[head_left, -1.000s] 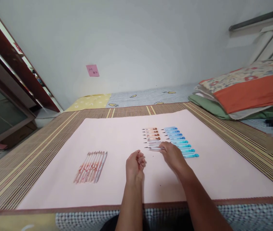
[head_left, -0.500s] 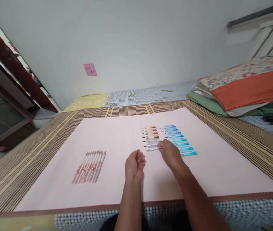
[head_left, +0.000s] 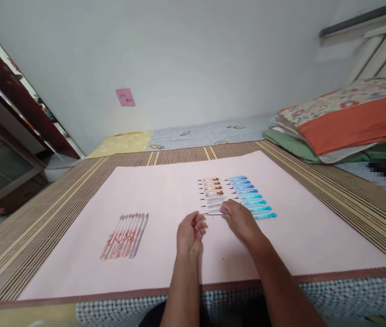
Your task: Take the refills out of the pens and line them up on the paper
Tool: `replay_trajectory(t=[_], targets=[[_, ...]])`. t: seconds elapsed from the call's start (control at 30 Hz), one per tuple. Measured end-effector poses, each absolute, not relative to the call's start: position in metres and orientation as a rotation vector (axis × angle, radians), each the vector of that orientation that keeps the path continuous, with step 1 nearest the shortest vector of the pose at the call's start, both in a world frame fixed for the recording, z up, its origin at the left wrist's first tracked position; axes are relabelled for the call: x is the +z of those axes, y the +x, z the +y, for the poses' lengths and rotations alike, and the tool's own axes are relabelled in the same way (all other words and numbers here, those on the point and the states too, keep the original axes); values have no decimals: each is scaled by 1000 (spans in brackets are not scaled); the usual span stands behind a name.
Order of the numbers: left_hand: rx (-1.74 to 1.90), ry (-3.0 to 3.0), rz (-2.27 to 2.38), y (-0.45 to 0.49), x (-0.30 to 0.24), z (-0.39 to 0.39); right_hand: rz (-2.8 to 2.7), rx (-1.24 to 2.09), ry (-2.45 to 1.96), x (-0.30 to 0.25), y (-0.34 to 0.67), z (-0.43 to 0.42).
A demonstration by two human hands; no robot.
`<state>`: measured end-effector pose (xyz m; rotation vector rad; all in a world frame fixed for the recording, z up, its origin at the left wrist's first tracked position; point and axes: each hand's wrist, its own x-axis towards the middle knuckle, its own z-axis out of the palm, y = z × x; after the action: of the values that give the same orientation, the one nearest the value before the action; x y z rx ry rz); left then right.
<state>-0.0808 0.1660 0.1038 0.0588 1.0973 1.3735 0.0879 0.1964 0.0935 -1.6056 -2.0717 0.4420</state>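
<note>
My right hand (head_left: pixel 240 221) rests on a pink sheet (head_left: pixel 165 200) with its fingertips pinched on a pale pen (head_left: pixel 215 212), the nearest one in a short row of orange-capped pens (head_left: pixel 212 190). A row of blue pens (head_left: pixel 250 197) lies just right of that row. My left hand (head_left: pixel 190 234) lies beside the right one, fingers loosely curled, nothing visible in it. A bundle of pink-patterned pens (head_left: pixel 125 235) lies side by side to the left of my left hand.
The pink sheet covers a striped woven mat (head_left: pixel 36 218) on a bed. Folded bedding and an orange pillow (head_left: pixel 349 122) are stacked at the right. A dark cabinet (head_left: pixel 5 131) stands at the left, and a pink note (head_left: pixel 125 97) is stuck on the wall.
My right hand has drawn the pale pen slightly toward me, at the near end of the orange row. The left hand has stayed put.
</note>
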Motion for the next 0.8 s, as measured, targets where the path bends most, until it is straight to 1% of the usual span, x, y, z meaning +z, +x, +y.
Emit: replay_trajectory(t=[0.47, 0.63, 0.8], targets=[[1365, 70, 1119, -81, 106, 166, -2060, 421, -1680, 83, 86, 203], [1359, 69, 1120, -80, 107, 166, -2023, 371, -1644, 82, 87, 204], [1354, 69, 1123, -80, 109, 166, -1972, 309, -1709, 82, 88, 206]])
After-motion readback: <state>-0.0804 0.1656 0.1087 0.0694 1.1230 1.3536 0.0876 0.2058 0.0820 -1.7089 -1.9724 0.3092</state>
